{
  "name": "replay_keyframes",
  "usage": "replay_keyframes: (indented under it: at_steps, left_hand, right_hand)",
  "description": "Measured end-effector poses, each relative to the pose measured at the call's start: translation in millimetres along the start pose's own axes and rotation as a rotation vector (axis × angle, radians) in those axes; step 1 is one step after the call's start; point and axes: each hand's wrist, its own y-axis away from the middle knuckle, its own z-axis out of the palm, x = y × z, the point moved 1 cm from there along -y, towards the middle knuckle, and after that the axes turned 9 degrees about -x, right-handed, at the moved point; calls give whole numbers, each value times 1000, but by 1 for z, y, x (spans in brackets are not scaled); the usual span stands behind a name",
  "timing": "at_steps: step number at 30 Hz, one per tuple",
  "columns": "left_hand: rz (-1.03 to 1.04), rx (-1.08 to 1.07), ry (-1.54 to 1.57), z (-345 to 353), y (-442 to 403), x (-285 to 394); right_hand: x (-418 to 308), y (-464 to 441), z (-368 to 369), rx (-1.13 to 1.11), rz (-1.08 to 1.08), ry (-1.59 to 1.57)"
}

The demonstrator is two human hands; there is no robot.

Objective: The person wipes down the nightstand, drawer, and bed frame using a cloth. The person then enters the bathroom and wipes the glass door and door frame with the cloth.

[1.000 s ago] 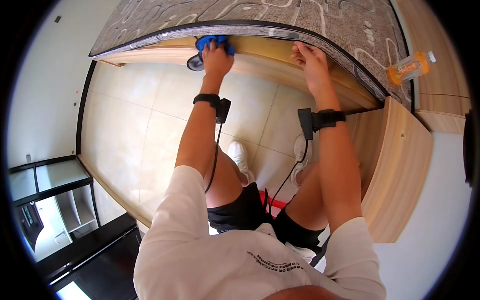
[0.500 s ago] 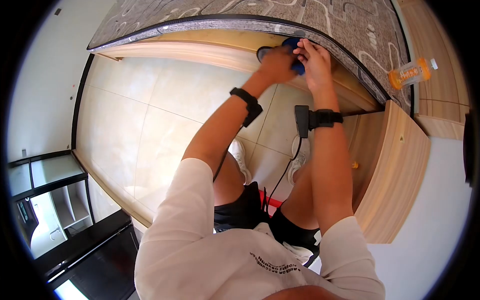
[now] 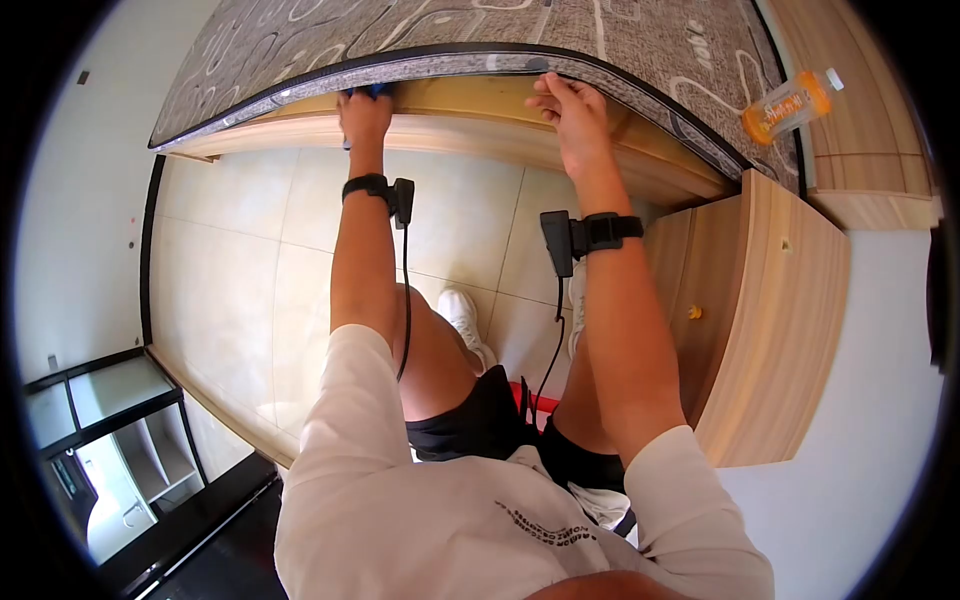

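Note:
My left hand (image 3: 366, 116) is closed around a dark blue object (image 3: 376, 90) at the bed's wooden side board (image 3: 430, 135). Most of that object is hidden by the fingers and the mattress edge, so its kind cannot be made out. Further right, my right hand (image 3: 575, 115) is raised beside the patterned mattress (image 3: 450, 62), its fingers loosely bent and apart with nothing visible in them. Each wrist wears a black strap with a small box and a cable.
An orange drink bottle (image 3: 790, 107) lies on the mattress at the right. Below it stands a wooden bedside cabinet (image 3: 775, 330) with a small yellow knob (image 3: 695, 312). Pale floor tiles (image 3: 240, 240) spread out at the left. A black-framed glass cabinet (image 3: 120, 400) is at lower left.
My left hand has carried the dark blue object leftward along the bed frame, away from my right hand. My right hand has shifted slightly left in view. The camera view has turned a little.

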Motion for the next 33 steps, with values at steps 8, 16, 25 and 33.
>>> replay_keyframes:
  at_steps: [8, 16, 25, 33]
  left_hand:
    - [209, -326, -4, 14, 39, 94]
    - [886, -441, 109, 19, 115, 183]
    - [204, -187, -57, 23, 32, 117]
    - [686, -415, 138, 99, 29, 146]
  right_hand:
    - [3, -2, 1, -2, -15, -3]
    - [4, -3, -1, 17, -10, 13]
    - [-2, 0, 6, 40, -38, 7]
    - [-6, -3, 2, -64, -60, 63]
